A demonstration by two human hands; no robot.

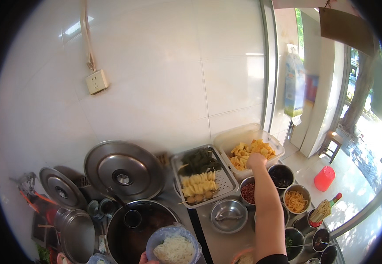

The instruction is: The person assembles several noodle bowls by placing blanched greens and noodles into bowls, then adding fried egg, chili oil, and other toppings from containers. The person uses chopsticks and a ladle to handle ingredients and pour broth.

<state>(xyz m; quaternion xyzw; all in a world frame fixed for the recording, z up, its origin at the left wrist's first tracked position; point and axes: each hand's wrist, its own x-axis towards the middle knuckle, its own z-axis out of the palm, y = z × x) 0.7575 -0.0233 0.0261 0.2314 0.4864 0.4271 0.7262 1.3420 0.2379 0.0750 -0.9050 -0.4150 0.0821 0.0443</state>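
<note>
At the lower edge my left hand (146, 259) grips the side of a bowl (150, 241) lined with a thin plastic bag. White noodles (173, 250) fill this bowl. My right arm stretches forward, and my right hand (256, 161) is down at the yellow fried pieces (242, 154) in a whitish plastic bin (231, 136). The fingers of that hand are hidden, so what they hold cannot be seen. Left of the bin, a perforated metal tray (224, 181) carries yellow skewered food (199, 182), skewered balls and dark green leafy pieces.
A large pot (112, 224) of dark liquid, with a ladle (133, 218) in it, stands beside the bowl. Metal lids (125, 165) lean on the wall. Around my right forearm are a metal bowl (229, 226), a container of yellow shreds (296, 201) and a holder of chopsticks (319, 212).
</note>
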